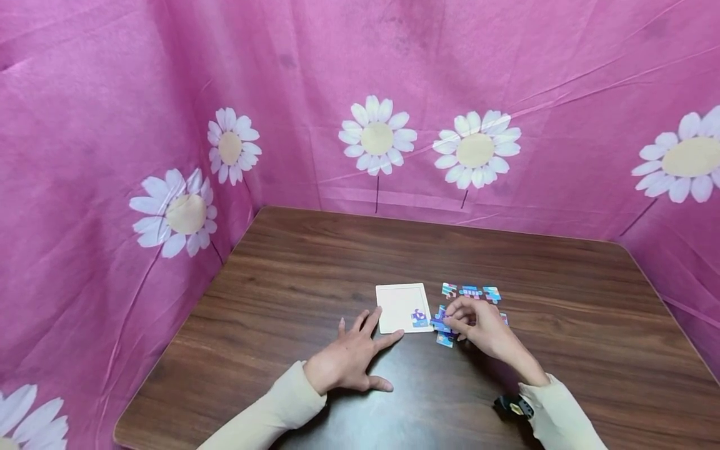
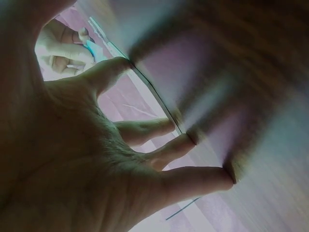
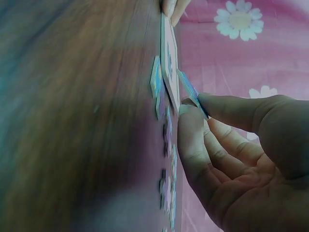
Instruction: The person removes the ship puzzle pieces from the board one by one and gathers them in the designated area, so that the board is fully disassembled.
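Note:
A square white puzzle tray [image 1: 395, 307] lies on the table, with one purple-and-blue jigsaw piece [image 1: 419, 319] in its near right corner. My left hand [image 1: 350, 357] has its fingers spread, their tips touching the tray's left and near edges. Just off the tray's right side, my right hand [image 1: 488, 326] pinches a blue puzzle piece between thumb and fingers. In the right wrist view that pinched piece [image 3: 189, 88] is tilted and raised above the tabletop. Loose puzzle pieces lie under and around the right hand, among them a blue one [image 1: 445, 339]; the hand partly hides several.
More loose pieces, one striped [image 1: 448, 290] and one light blue [image 1: 491, 294], lie beyond the right hand. The brown wooden table [image 1: 315, 262] meets a pink daisy-printed cloth [image 1: 304, 94] at the back and sides. A dark band [image 1: 514, 406] is at the right wrist.

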Tool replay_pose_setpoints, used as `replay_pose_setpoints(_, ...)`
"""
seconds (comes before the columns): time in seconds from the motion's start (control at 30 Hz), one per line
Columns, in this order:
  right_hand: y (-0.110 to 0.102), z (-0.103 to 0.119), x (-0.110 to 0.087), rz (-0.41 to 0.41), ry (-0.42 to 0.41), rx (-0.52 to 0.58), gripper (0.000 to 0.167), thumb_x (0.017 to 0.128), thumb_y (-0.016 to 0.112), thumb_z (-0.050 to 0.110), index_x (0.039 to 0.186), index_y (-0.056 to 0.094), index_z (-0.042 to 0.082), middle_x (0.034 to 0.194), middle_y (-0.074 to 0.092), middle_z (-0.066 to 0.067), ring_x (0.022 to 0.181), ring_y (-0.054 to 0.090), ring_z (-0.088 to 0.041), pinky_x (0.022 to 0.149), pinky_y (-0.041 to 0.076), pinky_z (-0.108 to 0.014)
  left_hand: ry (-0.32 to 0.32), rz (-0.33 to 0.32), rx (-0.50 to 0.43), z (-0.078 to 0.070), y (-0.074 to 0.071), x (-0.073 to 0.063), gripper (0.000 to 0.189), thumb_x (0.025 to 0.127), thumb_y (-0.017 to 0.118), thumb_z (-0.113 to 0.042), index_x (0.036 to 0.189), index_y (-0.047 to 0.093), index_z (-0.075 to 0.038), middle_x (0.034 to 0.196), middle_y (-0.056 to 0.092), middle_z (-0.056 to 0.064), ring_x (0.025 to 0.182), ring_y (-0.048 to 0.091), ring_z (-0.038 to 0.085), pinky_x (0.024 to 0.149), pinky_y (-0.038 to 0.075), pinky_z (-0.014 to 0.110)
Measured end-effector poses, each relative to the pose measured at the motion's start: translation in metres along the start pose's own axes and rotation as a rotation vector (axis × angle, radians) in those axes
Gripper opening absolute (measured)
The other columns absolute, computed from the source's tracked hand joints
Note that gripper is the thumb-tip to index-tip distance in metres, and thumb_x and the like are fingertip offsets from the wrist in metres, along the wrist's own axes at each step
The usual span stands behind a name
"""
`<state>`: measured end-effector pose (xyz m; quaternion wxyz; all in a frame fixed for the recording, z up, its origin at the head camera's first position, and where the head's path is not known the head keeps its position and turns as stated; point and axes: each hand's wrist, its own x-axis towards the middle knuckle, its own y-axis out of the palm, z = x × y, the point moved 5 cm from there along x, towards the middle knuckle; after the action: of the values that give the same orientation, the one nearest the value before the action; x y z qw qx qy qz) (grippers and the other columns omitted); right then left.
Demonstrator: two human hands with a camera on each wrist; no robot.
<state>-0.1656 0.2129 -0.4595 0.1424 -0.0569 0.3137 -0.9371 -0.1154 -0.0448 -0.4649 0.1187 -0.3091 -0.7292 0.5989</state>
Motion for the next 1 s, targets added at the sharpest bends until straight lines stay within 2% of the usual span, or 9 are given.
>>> replay_pose_setpoints(0.27,-0.013,-0.014,-0.015,-0.034,0.058,0.001,0.01,0.096,0.075,0.014,0.098,0.069,0.006,0.083,0.076,-0.007,0.061,0.069,-0.01,0.054,0.058,-0.031,0.004,0.0,0.0,-0.001,0.0,0.001,0.094,0.081,0.077,-0.069,0.161,0.035,-0.044,0.174,0.016,0.018,0.157,0.029,0.045,0.111,0.038,0.076)
replay_pose_setpoints(0.57,-0.022,-0.023,-0.028,-0.036,0.042,-0.024,0.006,0.095,0.074,0.008,0.098,0.069,0.005,0.083,0.075,-0.007,0.066,0.068,-0.007,0.058,0.059,-0.028,0.01,-0.003,0.008,0.0,0.0,0.002,0.093,0.082,0.076,-0.069,0.162,0.035,-0.043,0.174,0.016,0.019,0.157,0.028,0.045,0.11,0.038,0.076)
replay_pose_setpoints(0.7,-0.025,-0.025,-0.032,-0.03,0.06,-0.029,0.005,0.095,0.074,0.006,0.098,0.069,0.005,0.082,0.075,-0.006,0.067,0.068,-0.006,0.059,0.06,-0.028,0.012,-0.002,0.016,-0.001,-0.001,0.002,0.093,0.082,0.076,-0.069,0.162,0.035,-0.043,0.174,0.016,0.019,0.157,0.029,0.045,0.11,0.038,0.076)
replay_pose_setpoints(1.0,-0.027,-0.028,-0.04,-0.016,0.048,-0.095,0.006,0.095,0.075,0.009,0.098,0.07,0.008,0.081,0.073,0.0,0.066,0.062,0.0,0.058,0.056,-0.024,0.009,0.011,0.001,-0.002,-0.001,0.0,0.093,0.082,0.076,-0.068,0.162,0.034,-0.043,0.174,0.016,0.019,0.157,0.028,0.045,0.11,0.038,0.076)
